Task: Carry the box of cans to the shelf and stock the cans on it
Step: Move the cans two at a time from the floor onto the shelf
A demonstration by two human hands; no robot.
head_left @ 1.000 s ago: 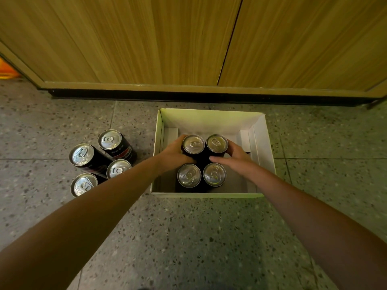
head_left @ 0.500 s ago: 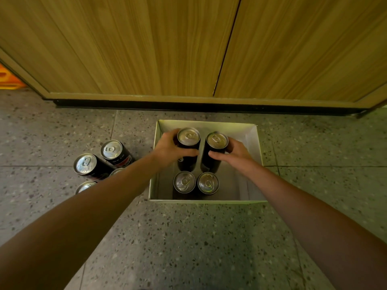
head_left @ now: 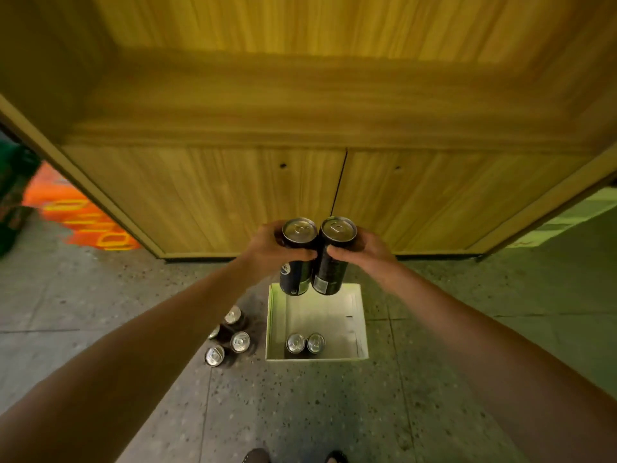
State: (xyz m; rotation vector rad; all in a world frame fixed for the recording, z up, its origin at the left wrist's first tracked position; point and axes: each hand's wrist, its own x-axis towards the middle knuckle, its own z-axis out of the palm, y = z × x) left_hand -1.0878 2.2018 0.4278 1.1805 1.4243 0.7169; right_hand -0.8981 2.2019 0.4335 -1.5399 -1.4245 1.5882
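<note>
At mid-frame our left hand (head_left: 267, 248) grips one dark can (head_left: 298, 259) and our right hand (head_left: 369, 250) another (head_left: 334, 259), touching, above the white box (head_left: 359, 329).

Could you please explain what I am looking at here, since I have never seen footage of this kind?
There is no machine: a person wears a camera on the head, looking down at their own bare arms. The left hand grips one dark can and the right hand grips a second can, both lifted in front of a wooden cabinet. Below, on the speckled floor, a white box holds two more cans. A cluster of four cans stands on the floor beside the box.
</note>
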